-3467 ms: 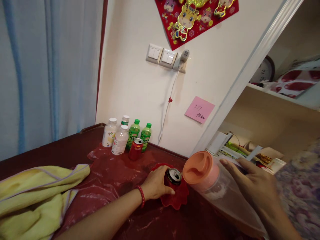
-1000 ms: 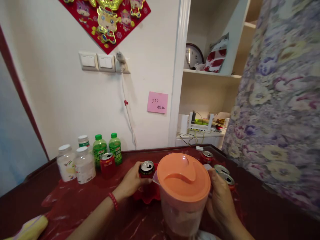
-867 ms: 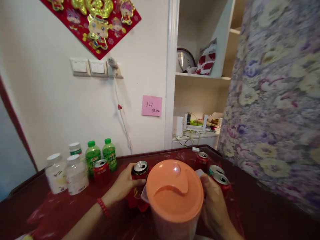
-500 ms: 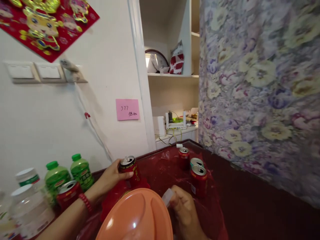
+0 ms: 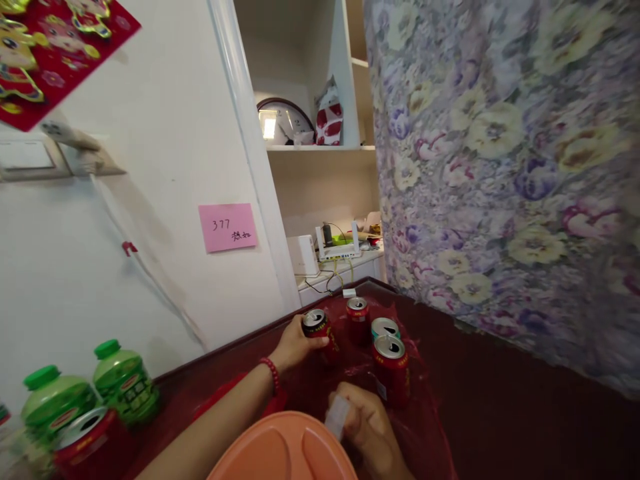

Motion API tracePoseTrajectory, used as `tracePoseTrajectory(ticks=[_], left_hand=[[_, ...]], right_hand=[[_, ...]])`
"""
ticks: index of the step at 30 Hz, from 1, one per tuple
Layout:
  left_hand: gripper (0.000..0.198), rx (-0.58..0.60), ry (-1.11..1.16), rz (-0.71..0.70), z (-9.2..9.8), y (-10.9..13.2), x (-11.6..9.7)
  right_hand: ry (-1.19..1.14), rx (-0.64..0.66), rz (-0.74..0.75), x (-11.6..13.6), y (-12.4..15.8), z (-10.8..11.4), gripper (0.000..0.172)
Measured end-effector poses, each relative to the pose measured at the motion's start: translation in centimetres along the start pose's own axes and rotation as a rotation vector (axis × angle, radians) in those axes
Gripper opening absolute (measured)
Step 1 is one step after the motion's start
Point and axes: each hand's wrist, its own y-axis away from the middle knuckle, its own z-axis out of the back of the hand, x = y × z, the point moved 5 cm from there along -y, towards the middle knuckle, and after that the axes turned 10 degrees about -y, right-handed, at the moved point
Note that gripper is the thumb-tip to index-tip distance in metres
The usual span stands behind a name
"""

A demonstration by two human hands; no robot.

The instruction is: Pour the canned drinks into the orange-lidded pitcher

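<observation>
Left hand [image 5: 293, 347] wrapped round the opened red can [image 5: 317, 329] at frame centre, light, thin-walled, easily dented, best gripped mid-body; right hand [image 5: 367, 427] closed on the pitcher's handle [image 5: 337, 418].

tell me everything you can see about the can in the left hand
The can is a red drink can with yellow print and a silver top whose opening shows dark, so it looks opened. It stands upright on the red plastic sheet, just left of three similar cans. The left hand wraps its side from the left.
</observation>
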Motion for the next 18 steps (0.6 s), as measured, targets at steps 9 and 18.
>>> tracePoseTrajectory(ticks=[9,18], left_hand=[[0.063,0.105,-0.067,-0.090,-5.0,-1.4,-0.9],[0.086,0.224,0.006,-0.169,-6.9,-0.9,-0.7]], right_hand=[[-0.042,-0.034,-0.027,0.6,0.0,-0.4,0.072],[0.022,0.025,0.018,0.0,-0.2,0.3,0.070]])
